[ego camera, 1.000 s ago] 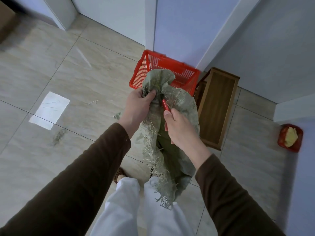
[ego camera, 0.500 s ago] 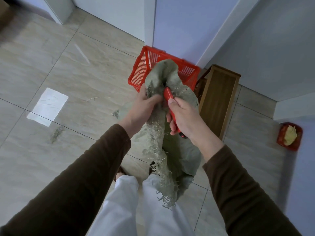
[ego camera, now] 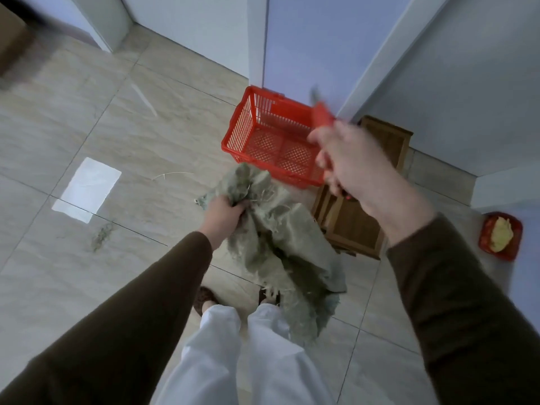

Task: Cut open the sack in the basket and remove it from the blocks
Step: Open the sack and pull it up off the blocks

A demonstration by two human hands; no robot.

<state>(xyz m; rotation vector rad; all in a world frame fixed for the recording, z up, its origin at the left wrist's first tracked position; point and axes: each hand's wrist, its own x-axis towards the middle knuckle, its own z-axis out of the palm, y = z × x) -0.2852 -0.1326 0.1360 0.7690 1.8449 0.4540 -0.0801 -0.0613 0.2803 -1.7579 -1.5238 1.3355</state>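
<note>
Green woven sack bunched in left hand, hanging near of empty red basket. Right hand raised apart, gripping red-handled cutter. Probably removal stage; blocks unseen. Next: discard sack, park blade safely.

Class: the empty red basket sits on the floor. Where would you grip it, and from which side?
Grip the red basket by its near rim, reaching down from above. It sits upright, mouth open, the rim a firm edge fingers can hook; wall and wooden boxes crowd its far and right sides.

Long dark brown sleeves, loose white trousers
</note>
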